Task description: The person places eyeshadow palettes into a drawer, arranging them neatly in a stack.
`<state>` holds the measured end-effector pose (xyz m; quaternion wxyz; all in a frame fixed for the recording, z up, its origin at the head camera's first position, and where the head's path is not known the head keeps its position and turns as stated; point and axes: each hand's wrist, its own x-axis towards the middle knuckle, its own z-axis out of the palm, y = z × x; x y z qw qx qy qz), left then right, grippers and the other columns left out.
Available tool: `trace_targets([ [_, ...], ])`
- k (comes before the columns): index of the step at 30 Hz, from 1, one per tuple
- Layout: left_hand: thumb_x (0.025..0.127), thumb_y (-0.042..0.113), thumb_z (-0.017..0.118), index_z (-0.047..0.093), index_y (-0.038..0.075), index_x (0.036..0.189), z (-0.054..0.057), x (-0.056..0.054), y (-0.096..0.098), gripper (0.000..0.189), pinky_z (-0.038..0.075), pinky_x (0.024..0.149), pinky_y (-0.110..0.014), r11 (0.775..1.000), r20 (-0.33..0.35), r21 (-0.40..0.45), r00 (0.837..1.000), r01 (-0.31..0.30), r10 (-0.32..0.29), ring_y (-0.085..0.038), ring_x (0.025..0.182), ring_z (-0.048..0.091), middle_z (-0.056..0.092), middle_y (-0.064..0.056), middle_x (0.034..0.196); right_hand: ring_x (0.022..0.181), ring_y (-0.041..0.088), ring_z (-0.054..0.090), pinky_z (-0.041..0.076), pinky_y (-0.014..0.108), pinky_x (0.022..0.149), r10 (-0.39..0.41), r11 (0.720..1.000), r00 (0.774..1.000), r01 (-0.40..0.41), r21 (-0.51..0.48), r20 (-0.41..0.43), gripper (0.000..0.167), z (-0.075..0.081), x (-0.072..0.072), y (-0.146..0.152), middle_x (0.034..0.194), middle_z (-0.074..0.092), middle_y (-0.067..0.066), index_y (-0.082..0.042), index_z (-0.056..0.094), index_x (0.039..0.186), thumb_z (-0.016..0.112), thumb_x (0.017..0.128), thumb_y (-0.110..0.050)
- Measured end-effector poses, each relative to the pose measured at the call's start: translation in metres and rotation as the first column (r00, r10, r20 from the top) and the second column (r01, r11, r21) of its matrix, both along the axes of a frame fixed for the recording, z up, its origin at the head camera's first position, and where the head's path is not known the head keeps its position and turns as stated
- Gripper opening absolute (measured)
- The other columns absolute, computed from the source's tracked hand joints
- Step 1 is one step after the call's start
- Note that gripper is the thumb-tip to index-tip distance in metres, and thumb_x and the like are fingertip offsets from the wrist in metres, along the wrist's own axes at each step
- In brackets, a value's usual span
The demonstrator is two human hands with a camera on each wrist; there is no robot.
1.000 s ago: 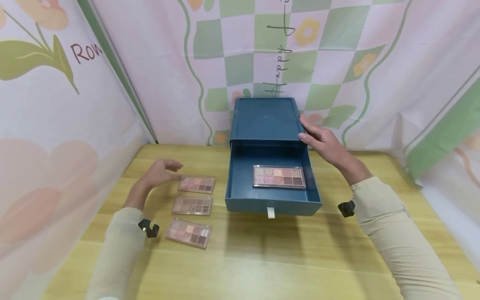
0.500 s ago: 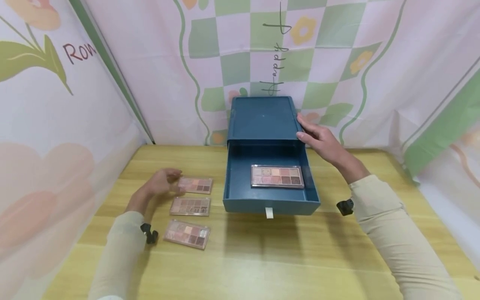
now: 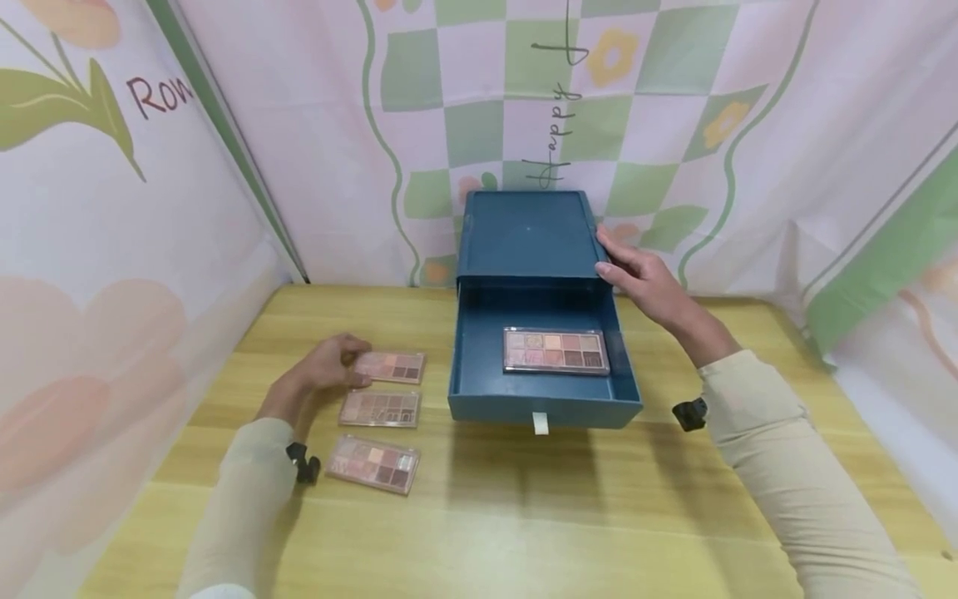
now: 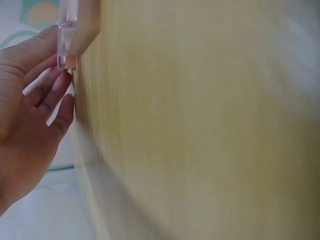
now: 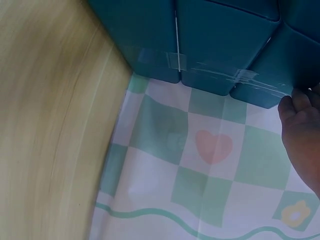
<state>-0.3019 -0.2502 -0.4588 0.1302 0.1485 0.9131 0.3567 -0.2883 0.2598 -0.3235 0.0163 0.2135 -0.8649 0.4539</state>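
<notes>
On the left of the worktop (image 3: 569, 532), the near palette (image 3: 372, 463) and the middle palette (image 3: 380, 408) lie flat, and just beyond them the left hand (image 3: 327, 363) grips the left end of the far palette (image 3: 394, 367) between thumb and bent fingers. To their right, the pulled-out drawer (image 3: 494, 408) holds a fourth palette (image 3: 555, 350), and farther back the right hand (image 3: 645, 284), fingers loosely extended, rests against the right side of the blue case (image 3: 527, 237), before a checked curtain (image 3: 479, 71).
</notes>
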Motion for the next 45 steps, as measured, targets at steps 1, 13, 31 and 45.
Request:
trace_targets([
  [1, 0.079, 0.012, 0.084, 0.055, -0.001, 0.141, -0.001, 0.0, 0.0, 0.069, 0.036, 0.118, -0.062, 1.0, 0.009, 0.008, 1.0, -0.004, 0.004, -0.045, 0.133, 0.05, 0.055, -0.025, 0.139, 0.161, 0.025, 0.01, 0.026, -0.004, 0.105, 0.002, 1.0, 1.0, -0.002, -0.001, 0.001, 0.062, -0.001, 0.0, 0.0, 0.172, 0.011, 0.003, -0.015, 0.019, 0.162, 0.047, 0.108, -0.029],
  [13, 0.074, 0.014, 0.088, 0.059, 0.0, 0.137, 0.0, 0.001, -0.003, 0.07, 0.043, 0.115, -0.056, 0.998, 0.049, 0.023, 0.997, -0.058, 0.057, -0.041, 0.127, 0.057, 0.059, -0.024, 0.136, 0.161, 0.025, 0.013, 0.027, -0.004, 0.103, -0.015, 1.0, 1.0, 0.015, 0.009, -0.007, 0.061, -0.003, 0.001, 0.001, 0.172, 0.014, 0.002, -0.016, 0.021, 0.162, 0.047, 0.108, -0.031],
  [31, 0.07, 0.025, 0.092, 0.066, 0.002, 0.129, 0.004, 0.003, -0.009, 0.069, 0.047, 0.109, -0.055, 0.995, -0.005, -0.025, 0.995, -0.101, 0.101, -0.038, 0.12, 0.059, 0.064, -0.023, 0.131, 0.161, 0.025, 0.013, 0.028, -0.005, 0.102, -0.011, 1.0, 1.0, 0.011, -0.005, -0.01, 0.061, 0.001, 0.001, 0.0, 0.172, 0.015, 0.005, -0.014, 0.022, 0.161, 0.048, 0.108, -0.029],
  [45, 0.066, 0.027, 0.093, 0.066, 0.002, 0.121, 0.017, 0.01, -0.013, 0.066, 0.05, 0.087, -0.033, 0.986, -0.004, 0.037, 0.987, -0.162, 0.162, -0.027, 0.102, 0.056, 0.062, -0.016, 0.112, 0.161, 0.025, 0.013, 0.028, -0.005, 0.102, -0.011, 1.0, 1.0, 0.011, 0.0, -0.002, 0.061, 0.002, 0.001, 0.001, 0.172, 0.014, 0.004, -0.015, 0.021, 0.161, 0.048, 0.108, -0.03],
])
